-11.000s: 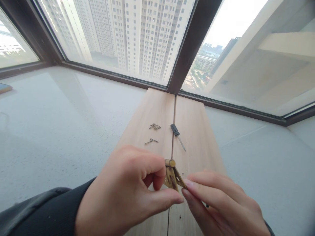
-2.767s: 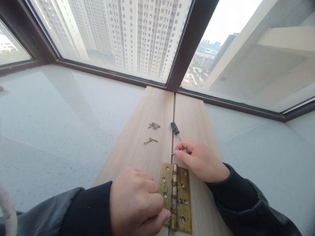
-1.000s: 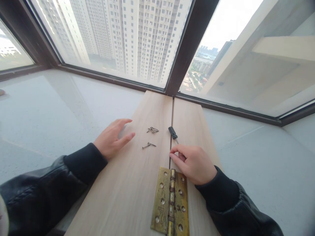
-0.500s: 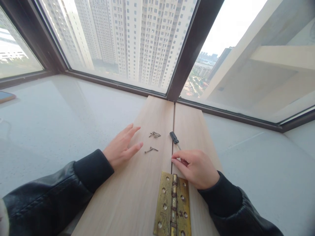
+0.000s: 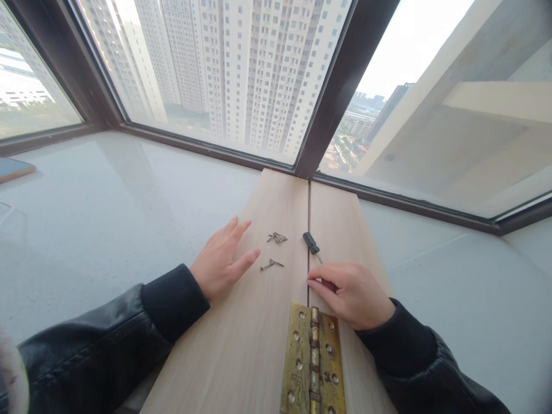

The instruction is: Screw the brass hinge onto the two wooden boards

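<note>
Two pale wooden boards (image 5: pixel 241 345) lie side by side, their seam running away from me. A brass hinge (image 5: pixel 313 365) lies flat and unfolded across the seam near me. My left hand (image 5: pixel 222 261) rests flat on the left board, fingers stretched toward a loose pair of screws (image 5: pixel 271 264). Further off lies a small heap of screws (image 5: pixel 276 237). My right hand (image 5: pixel 351 293) sits just beyond the hinge with thumb and forefinger pinched at the seam, over the shaft of a small black-handled screwdriver (image 5: pixel 310 242); what the pinch holds is hidden.
The boards rest on a wide pale stone sill (image 5: pixel 107 201) that runs to dark window frames (image 5: pixel 332 92). A flat object (image 5: pixel 12 169) lies at the far left edge of the sill. Both my arms wear black sleeves.
The hinge, first held folded in both hands, now lies flat. In the last second my left hand has slid right toward the pair of screws. My right hand has stayed pinched.
</note>
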Tool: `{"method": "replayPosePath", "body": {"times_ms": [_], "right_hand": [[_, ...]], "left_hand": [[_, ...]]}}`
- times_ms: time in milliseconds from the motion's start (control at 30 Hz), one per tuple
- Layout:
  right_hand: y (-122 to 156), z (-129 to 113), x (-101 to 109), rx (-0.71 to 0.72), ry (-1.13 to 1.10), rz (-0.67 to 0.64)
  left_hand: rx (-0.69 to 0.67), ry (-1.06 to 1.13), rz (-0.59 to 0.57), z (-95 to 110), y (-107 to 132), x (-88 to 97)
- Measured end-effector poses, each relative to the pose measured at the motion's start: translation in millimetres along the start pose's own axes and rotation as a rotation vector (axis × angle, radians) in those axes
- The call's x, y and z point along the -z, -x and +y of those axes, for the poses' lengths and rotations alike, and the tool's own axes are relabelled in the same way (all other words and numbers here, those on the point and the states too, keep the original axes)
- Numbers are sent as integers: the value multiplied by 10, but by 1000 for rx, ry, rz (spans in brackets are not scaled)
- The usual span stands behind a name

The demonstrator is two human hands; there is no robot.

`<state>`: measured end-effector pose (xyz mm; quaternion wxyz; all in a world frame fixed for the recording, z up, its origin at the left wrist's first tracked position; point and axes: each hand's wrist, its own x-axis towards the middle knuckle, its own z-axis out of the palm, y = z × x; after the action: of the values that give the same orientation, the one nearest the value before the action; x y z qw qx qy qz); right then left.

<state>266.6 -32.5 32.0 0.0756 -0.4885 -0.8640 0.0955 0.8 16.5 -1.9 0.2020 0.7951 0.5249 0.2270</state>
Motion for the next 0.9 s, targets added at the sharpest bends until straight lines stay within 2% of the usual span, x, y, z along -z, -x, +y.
{"method": "replayPosePath", "body": {"times_ms": [233, 533, 700, 900], "right_hand": [[14, 24, -2, 45, 9, 33], [57, -80, 32, 127, -4, 60], [66, -65, 25, 40, 45, 97], [54, -64, 45, 3, 94, -4]], "left_hand": [[-13, -15, -3, 13, 11, 11], [-40, -37, -10, 12, 2, 10], [-36, -44, -9, 14, 6, 18], [-31, -52, -9, 12, 12, 18]]}}
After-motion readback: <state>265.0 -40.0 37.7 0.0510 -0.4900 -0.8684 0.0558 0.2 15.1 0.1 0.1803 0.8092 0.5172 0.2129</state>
